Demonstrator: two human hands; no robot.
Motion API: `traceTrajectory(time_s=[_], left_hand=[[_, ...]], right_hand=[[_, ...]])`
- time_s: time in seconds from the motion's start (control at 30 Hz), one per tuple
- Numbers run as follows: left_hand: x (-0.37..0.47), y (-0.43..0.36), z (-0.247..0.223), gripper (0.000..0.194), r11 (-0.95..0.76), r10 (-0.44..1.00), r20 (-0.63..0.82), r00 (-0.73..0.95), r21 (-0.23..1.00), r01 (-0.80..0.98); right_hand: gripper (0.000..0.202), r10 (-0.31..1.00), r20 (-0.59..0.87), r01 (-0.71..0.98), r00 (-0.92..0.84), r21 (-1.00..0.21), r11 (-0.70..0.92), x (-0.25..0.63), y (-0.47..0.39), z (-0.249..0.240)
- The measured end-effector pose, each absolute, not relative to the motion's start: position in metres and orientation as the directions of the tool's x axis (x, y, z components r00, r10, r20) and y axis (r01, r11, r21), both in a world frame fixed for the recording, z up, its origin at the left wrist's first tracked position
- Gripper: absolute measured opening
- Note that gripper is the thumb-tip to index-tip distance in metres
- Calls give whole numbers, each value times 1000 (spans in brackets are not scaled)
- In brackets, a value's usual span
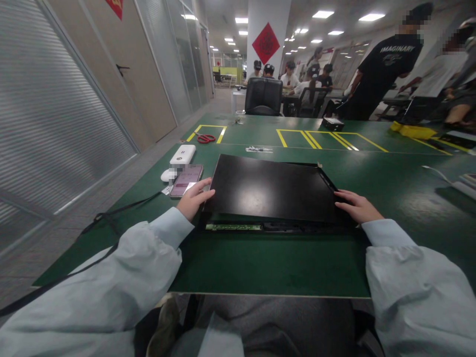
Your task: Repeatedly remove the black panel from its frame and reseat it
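Note:
A flat, glossy black panel (267,191), like a display screen, lies slightly askew over a shallow black frame (327,179). Below the panel's near edge, a strip of green circuit board (234,227) shows inside the frame. My left hand (194,199) grips the panel's left edge, thumb toward the top. At the opposite side, my right hand (357,207) holds the right edge, its fingertips where panel and frame meet. Whether the right fingers also press on the frame I cannot tell. Most of the frame's inside is hidden by the panel.
Left of the panel are a phone (187,180), a white power bank (183,154) and a black strap (130,204). Red scissors (206,139) lie farther back on the green table (275,267). A small black box (332,124) sits at the far edge. People are beyond.

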State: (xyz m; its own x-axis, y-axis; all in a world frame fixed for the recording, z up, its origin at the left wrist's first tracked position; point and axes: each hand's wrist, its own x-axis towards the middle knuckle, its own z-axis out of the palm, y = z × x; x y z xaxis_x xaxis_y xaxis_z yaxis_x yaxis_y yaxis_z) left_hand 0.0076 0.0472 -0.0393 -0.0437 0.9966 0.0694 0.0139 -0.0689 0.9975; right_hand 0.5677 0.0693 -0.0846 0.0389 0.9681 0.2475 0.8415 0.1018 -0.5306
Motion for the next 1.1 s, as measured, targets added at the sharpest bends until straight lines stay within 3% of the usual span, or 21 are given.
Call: traceTrajectory(time_s=[0.3,0.53,0.63,0.83,1.1], left_hand=[[21,32,-22,102,-17,994,32,108,990,-139],[19,37,-30,93,20,995,-3,104,987,-162],[17,41,-35,86,-3,999,6,47,997,-78],[1,52,-43,65,-156,985,173,-30,941,299],[-6,60,-62,60,-143,990,140,37,912,385]], right_hand=[[45,965,255,835,53,-542,98,565,68,-82],[45,966,249,829,62,-552,89,565,68,-82],[43,966,252,828,60,-552,93,565,68,-82],[44,973,225,840,50,-536,81,567,69,-81],[46,972,229,828,46,-553,91,573,72,-86]])
